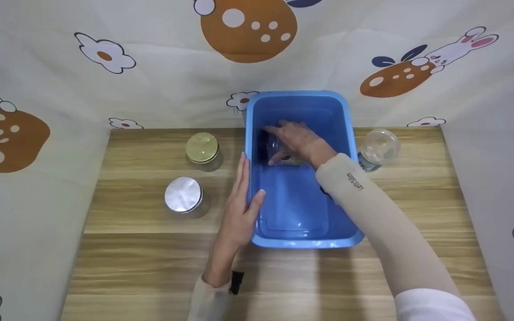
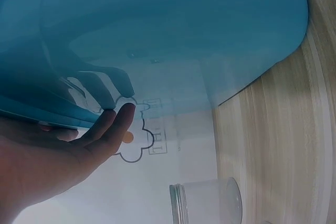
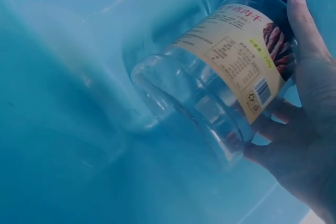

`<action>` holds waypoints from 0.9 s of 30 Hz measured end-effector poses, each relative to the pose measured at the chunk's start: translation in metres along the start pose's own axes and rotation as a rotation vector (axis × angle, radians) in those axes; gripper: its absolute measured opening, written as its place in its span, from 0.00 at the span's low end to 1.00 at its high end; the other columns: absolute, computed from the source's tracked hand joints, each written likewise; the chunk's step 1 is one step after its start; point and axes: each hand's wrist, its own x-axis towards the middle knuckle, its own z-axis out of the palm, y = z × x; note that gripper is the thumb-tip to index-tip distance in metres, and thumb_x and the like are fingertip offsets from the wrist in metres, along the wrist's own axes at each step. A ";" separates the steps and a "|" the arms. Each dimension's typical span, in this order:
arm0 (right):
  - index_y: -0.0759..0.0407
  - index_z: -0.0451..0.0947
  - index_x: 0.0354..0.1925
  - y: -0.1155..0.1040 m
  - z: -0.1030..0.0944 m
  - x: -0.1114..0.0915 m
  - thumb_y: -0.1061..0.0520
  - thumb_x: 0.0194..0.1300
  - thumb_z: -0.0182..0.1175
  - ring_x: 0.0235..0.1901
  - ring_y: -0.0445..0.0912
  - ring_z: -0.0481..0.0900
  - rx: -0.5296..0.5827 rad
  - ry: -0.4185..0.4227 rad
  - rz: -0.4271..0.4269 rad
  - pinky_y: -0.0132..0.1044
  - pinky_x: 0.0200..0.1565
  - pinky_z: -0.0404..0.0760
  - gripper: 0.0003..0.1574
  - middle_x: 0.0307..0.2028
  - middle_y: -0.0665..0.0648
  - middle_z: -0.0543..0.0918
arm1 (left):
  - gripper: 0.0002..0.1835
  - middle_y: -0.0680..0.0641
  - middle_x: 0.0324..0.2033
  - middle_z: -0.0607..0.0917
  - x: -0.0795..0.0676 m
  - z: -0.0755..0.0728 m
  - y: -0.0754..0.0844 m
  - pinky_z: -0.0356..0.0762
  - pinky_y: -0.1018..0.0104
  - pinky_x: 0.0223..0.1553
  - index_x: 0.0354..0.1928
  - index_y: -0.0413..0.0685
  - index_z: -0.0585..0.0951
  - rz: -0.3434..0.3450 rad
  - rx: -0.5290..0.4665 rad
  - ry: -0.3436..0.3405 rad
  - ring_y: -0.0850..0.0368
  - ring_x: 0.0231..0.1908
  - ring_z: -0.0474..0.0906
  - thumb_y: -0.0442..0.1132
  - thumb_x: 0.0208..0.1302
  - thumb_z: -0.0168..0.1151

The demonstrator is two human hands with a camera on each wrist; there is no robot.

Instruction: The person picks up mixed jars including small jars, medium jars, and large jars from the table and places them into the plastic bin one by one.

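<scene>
In the head view my right hand (image 1: 299, 140) reaches down into a blue plastic bin (image 1: 304, 244). It grips a clear plastic jar (image 3: 184, 93) with a beige printed label (image 3: 236, 51) and a dark lid, which lies on its side in the bin. The right wrist view shows the thumb along one side of this jar and the other fingers around the far side, partly hidden. My left hand (image 1: 241, 209) rests against the bin's left outer wall, its fingers straight and its thumb near the rim.
Left of the bin stand a gold-lidded jar (image 1: 202, 147) and a silver-lidded jar (image 1: 184, 195). A clear jar (image 1: 379, 147) stands close to the bin's right side. Patterned cloth (image 1: 163, 80) hangs behind and beside the wood-grain table (image 1: 132, 267).
</scene>
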 end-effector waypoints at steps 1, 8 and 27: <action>0.42 0.49 0.79 0.000 0.000 0.000 0.29 0.51 0.70 0.64 0.55 0.67 -0.003 -0.001 0.000 0.57 0.68 0.64 0.66 0.66 0.60 0.69 | 0.37 0.46 0.79 0.45 0.000 0.000 -0.001 0.45 0.56 0.75 0.79 0.45 0.46 0.001 0.001 0.002 0.56 0.76 0.44 0.46 0.77 0.50; 0.46 0.52 0.78 -0.001 0.001 0.000 0.29 0.50 0.70 0.61 0.54 0.70 0.004 0.018 -0.010 0.53 0.67 0.67 0.66 0.64 0.60 0.70 | 0.37 0.49 0.79 0.44 -0.002 0.000 -0.002 0.46 0.55 0.75 0.79 0.46 0.46 -0.003 -0.002 0.005 0.55 0.76 0.44 0.46 0.77 0.49; 0.47 0.46 0.79 -0.007 -0.013 -0.009 0.24 0.49 0.68 0.67 0.59 0.64 -0.016 -0.016 0.060 0.57 0.70 0.59 0.72 0.70 0.64 0.64 | 0.37 0.55 0.79 0.43 0.000 -0.001 -0.001 0.45 0.55 0.75 0.79 0.47 0.46 -0.012 -0.003 -0.010 0.56 0.76 0.43 0.50 0.78 0.47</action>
